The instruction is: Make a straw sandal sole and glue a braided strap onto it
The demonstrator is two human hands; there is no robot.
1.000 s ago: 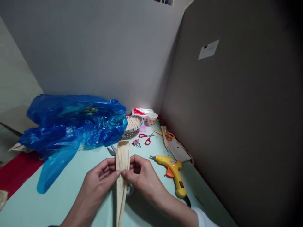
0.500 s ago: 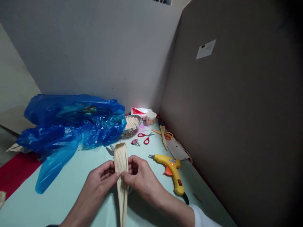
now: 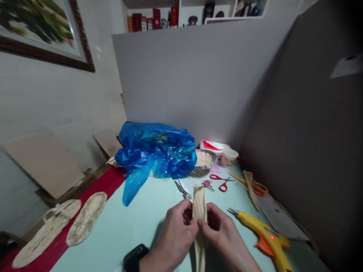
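A pale, lengthwise-creased strip that looks like corn husk (image 3: 200, 202) stands upright between my two hands, its rounded top up and its tail hanging toward the table's near edge. My left hand (image 3: 176, 231) pinches its left edge between thumb and fingers. On the other edge, my right hand (image 3: 224, 231) grips at the same height, both thumbs close together on the front. Just beyond my left hand lie grey-bladed scissors (image 3: 183, 190), partly hidden. A yellow glue gun (image 3: 262, 230) with a lit orange light rests right of my right hand.
A blue plastic bag (image 3: 159, 155) lies at the back, beside a woven basket (image 3: 208, 160) and paper cup (image 3: 229, 156). Red scissors (image 3: 222, 183) and orange scissors (image 3: 259, 187) lie to the right. Two woven soles (image 3: 86, 219) sit at left. Grey partitions (image 3: 184, 83) stand behind and right.
The view has swung left and up, bringing the soles, a framed picture and a shelf into sight. Both hands still grip the husk.
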